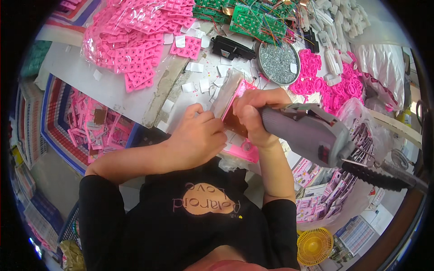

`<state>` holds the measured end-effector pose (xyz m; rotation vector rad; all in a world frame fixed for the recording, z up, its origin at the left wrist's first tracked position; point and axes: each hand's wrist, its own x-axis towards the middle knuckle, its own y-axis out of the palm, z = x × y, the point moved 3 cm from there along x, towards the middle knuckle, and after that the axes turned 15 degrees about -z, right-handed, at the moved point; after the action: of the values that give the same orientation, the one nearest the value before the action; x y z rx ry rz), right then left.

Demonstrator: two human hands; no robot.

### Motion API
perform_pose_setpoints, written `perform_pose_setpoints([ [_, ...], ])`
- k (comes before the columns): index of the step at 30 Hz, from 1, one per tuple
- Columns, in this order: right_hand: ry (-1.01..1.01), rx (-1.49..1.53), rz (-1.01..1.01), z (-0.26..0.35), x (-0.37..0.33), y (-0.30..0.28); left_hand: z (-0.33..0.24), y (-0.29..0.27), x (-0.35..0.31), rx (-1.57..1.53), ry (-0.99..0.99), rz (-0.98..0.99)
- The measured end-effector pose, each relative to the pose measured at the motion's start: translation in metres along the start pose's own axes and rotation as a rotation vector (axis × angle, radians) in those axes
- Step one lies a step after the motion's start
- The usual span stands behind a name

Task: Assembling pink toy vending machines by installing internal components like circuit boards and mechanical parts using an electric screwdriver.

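A pale worktable (106,88) carries pink keypads (131,61), green circuit boards (253,25), white scraps (196,67) and a round dish (278,84).

A flat, pale grey tabletop (108,90) stretches across the upper left, edged by a worn, beige-grey strip (169,81) that runs at a slant down its right side. Below it, smooth grey floor (58,162) shows beside a deep, blue-rimmed bin with red, white and blue striped sides (56,106). A dark, latticed plastic basket (70,222) stands at lower left; a round, yellow openwork plastic basket (314,246) sits at lower right. A narrow, pale beige rail (393,126) crosses the right side, and bright bluish-white glare (35,246) marks the lower left rim.
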<state>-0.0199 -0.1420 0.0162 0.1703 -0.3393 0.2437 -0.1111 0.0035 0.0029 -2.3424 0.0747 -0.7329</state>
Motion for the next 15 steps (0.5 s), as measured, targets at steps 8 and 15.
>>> perform_pose_setpoints([
  [8, -0.006, 0.181, -0.033, 0.019, 0.026, -0.018, -0.016, 0.029, 0.015, 0.112, 0.147, 0.484],
  [15, 0.035, 0.085, -0.181, 0.054, 0.034, -0.066, -0.019, 0.035, 0.032, 0.092, 0.167, 0.688],
])
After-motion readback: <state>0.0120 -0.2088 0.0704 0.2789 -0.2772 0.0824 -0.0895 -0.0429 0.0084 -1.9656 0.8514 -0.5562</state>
